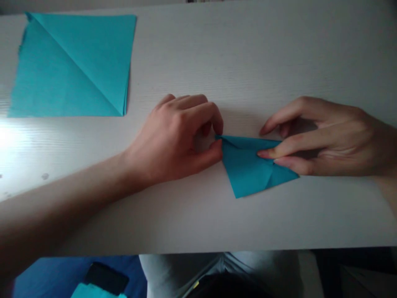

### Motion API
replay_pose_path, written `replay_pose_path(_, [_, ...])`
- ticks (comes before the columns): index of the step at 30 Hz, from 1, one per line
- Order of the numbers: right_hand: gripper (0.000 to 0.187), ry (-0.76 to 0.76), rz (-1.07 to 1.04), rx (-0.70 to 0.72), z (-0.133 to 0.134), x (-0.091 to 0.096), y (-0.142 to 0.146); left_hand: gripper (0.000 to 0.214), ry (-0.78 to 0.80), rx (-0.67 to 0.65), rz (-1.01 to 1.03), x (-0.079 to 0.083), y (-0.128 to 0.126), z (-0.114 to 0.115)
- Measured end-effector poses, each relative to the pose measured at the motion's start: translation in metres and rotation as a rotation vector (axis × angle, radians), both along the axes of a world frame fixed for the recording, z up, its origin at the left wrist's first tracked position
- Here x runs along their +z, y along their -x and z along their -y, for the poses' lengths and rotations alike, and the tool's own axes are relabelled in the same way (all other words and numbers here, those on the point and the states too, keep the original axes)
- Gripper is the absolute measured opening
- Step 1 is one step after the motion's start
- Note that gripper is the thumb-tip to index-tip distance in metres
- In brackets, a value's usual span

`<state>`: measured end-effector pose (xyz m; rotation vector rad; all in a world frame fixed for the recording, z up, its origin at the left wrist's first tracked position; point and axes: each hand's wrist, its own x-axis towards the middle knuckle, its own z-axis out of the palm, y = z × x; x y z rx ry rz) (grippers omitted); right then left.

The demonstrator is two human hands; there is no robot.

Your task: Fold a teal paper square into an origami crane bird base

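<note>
A small folded piece of teal paper (246, 167) lies on the white table in front of me, with a crease along its upper edge. My left hand (182, 136) pinches its upper left corner between thumb and index finger. My right hand (325, 136) rests over the paper's right side, fingers stretched out. Its middle finger and thumb press on the paper, and the index finger lies just beyond the upper edge. Part of the paper's right side is hidden under these fingers.
A stack of larger teal paper sheets (83, 66) with a diagonal crease lies at the upper left of the white table (198, 223). Below the table's front edge, a dark phone-like object (107, 278) and more teal paper (96, 291) lie on blue fabric (52, 275).
</note>
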<state>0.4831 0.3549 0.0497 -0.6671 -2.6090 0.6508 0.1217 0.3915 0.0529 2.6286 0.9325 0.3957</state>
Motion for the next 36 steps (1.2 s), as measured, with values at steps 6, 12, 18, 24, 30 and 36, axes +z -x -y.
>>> replay_pose_path(6, [0.025, 0.027, 0.006, -0.007, -0.001, 0.003, -0.001, 0.012, 0.109, 0.112, 0.058, 0.006, -0.002, 0.004])
replay_pose_path(12, [0.030, 0.029, 0.028, -0.031, 0.002, 0.002, -0.007, 0.017, 0.158, 0.152, 0.091, 0.006, -0.004, 0.002])
replay_pose_path(18, [0.028, 0.014, 0.053, -0.025, 0.002, 0.003, -0.006, 0.012, 0.088, 0.198, 0.110, -0.002, -0.002, 0.001])
replay_pose_path(24, [0.030, 0.022, 0.038, -0.037, 0.002, 0.003, -0.002, 0.030, -0.390, -0.149, 0.041, 0.001, -0.001, 0.044])
replay_pose_path(30, [0.020, 0.018, 0.005, -0.030, 0.002, 0.002, -0.003, 0.068, -0.258, -0.250, -0.134, 0.003, -0.010, 0.073])
replay_pose_path(36, [0.019, 0.030, 0.034, -0.024, 0.002, 0.003, -0.002, 0.080, -0.268, -0.196, -0.163, -0.004, -0.006, 0.078])
